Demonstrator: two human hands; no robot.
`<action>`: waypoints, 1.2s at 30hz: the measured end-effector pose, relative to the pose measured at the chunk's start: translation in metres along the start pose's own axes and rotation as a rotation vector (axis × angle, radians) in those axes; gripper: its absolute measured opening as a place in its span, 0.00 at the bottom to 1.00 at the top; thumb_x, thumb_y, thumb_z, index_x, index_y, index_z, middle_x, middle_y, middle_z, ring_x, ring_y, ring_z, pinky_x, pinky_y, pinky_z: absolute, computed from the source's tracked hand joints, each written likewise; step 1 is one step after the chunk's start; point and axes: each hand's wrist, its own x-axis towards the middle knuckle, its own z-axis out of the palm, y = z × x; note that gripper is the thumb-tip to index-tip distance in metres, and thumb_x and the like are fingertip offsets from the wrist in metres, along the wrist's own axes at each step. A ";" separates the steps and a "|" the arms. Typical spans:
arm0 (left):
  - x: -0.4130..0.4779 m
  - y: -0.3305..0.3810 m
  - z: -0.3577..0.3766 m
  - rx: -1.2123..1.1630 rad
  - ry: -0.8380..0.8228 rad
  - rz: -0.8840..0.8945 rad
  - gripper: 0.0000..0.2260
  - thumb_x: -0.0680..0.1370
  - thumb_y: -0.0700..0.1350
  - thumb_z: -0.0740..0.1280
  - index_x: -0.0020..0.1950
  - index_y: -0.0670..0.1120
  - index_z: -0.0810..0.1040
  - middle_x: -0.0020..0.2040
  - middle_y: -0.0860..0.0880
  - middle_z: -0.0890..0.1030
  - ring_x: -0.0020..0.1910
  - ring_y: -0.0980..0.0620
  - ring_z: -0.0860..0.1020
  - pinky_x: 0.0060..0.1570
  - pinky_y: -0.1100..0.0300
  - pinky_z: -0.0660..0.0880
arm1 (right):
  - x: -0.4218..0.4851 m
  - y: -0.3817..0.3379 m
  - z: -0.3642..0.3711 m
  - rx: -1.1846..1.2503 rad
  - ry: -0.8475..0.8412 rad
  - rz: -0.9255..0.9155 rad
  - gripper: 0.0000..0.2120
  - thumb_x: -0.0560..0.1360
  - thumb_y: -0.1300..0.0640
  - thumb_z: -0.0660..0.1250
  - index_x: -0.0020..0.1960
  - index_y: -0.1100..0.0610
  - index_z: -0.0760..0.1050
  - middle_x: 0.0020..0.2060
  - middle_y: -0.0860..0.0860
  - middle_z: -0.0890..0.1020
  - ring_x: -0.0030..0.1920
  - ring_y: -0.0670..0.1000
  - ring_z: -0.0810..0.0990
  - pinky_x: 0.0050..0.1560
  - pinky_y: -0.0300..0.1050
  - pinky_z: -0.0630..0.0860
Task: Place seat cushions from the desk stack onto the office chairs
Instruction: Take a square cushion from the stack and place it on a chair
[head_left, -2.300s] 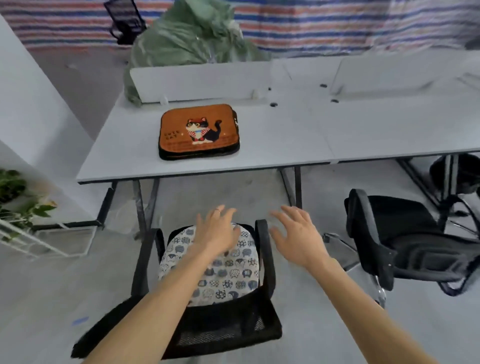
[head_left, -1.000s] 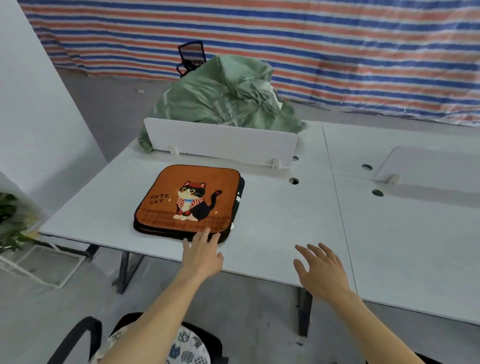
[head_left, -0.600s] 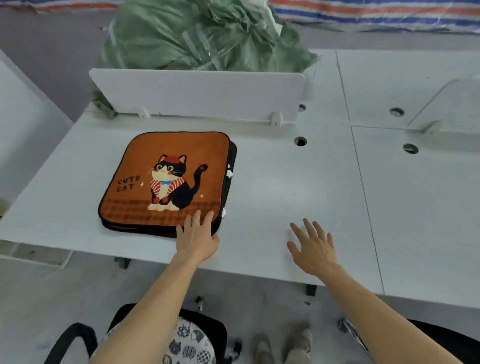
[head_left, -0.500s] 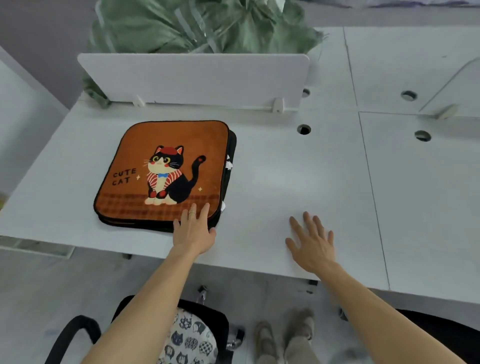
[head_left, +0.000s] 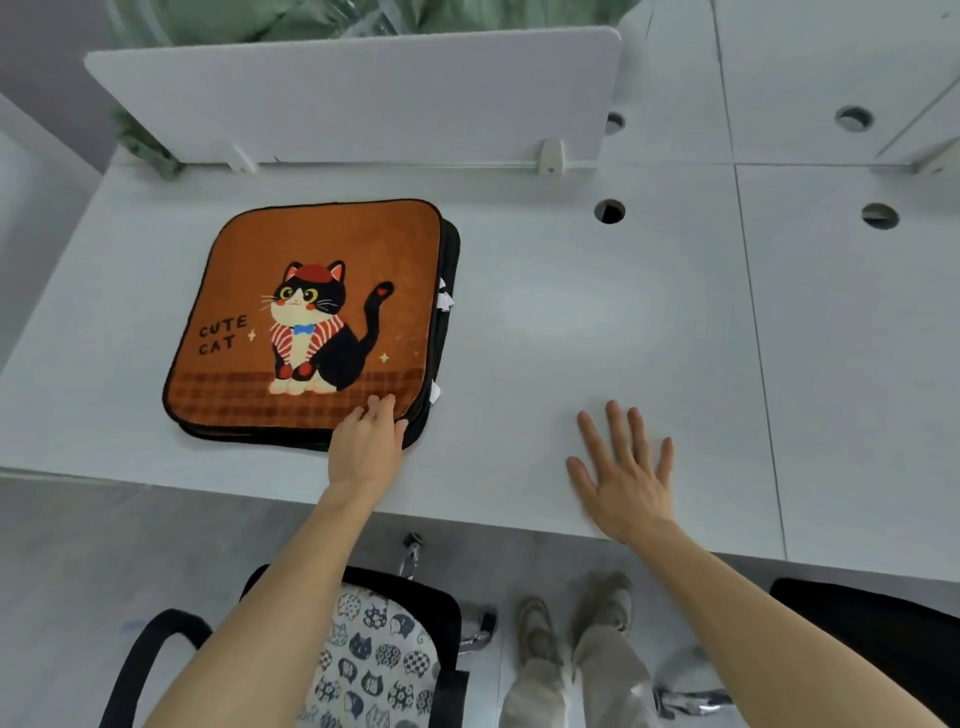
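A stack of seat cushions lies on the left of the white desk (head_left: 597, 322). Its top one is an orange cushion (head_left: 311, 322) with a black cat and the words "CUTE CAT"; dark cushion edges show beneath it. My left hand (head_left: 369, 441) rests its fingers on the near right corner of the top cushion, thumb beside the edge. To the right, my right hand (head_left: 623, 467) is spread flat over the bare desk and holds nothing. Below the desk edge, a black office chair (head_left: 156, 654) carries a white cat-print cushion (head_left: 374, 660).
A white divider panel (head_left: 353, 98) stands along the back of the desk, with a green bag (head_left: 260, 21) behind it. Round cable holes (head_left: 609, 211) pierce the desktop. A second black chair (head_left: 862, 634) shows at the bottom right, my feet between the chairs.
My view has moved closer over the desk. My left hand has slid slightly further onto the cushion's near corner. The right hand has stayed spread over the desk.
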 end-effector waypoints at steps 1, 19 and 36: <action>0.002 -0.001 -0.005 -0.019 -0.011 -0.009 0.17 0.80 0.47 0.68 0.65 0.39 0.76 0.56 0.37 0.83 0.49 0.37 0.82 0.44 0.47 0.78 | 0.000 0.000 -0.001 0.001 -0.004 -0.004 0.31 0.79 0.31 0.34 0.74 0.37 0.22 0.74 0.44 0.22 0.73 0.50 0.20 0.74 0.64 0.29; 0.001 -0.025 -0.135 -0.043 0.521 -0.001 0.09 0.83 0.48 0.63 0.54 0.43 0.76 0.38 0.43 0.82 0.33 0.44 0.80 0.29 0.58 0.69 | 0.005 -0.005 -0.043 -0.029 -0.277 -0.002 0.41 0.77 0.28 0.48 0.78 0.40 0.29 0.76 0.47 0.26 0.78 0.56 0.29 0.74 0.72 0.45; -0.158 0.171 -0.051 -0.610 0.156 0.548 0.13 0.82 0.52 0.63 0.61 0.48 0.79 0.47 0.50 0.86 0.44 0.49 0.83 0.37 0.58 0.75 | -0.097 0.010 -0.102 1.449 -0.146 0.250 0.22 0.78 0.50 0.71 0.67 0.56 0.72 0.56 0.57 0.83 0.51 0.60 0.85 0.43 0.58 0.84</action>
